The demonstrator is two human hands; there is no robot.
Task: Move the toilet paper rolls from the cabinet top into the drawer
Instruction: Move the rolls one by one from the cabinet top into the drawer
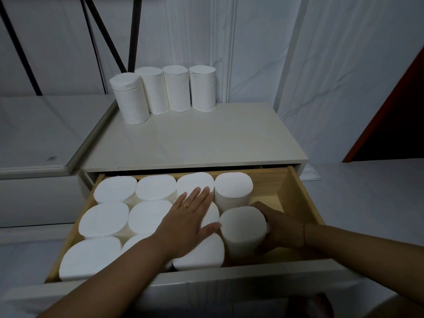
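— Where is the roll being handled?

— The toilet paper roll (243,228) stands upright in the open drawer (296,200), in the right-hand part, just in front of another upright roll (234,187) at the back. The right hand (282,230) is wrapped around its right side, fingers curled behind it, thumb side low.

— And the other hand?

— The left hand (190,223) lies flat and spread, palm down, on the tops of the packed rolls (110,216) in the middle of the drawer, its thumb touching the held roll's left side (a ring shows on one finger). It grips nothing.

— How full is the drawer?

— Rolls stand on end in rows across the left and middle; bare wood shows along the right wall.

— Anything left above?

— Four rolls (176,88) stand upright at the back of the cabinet top (195,143), side by side, the leftmost set a little forward. White cloth (321,65) hangs behind.
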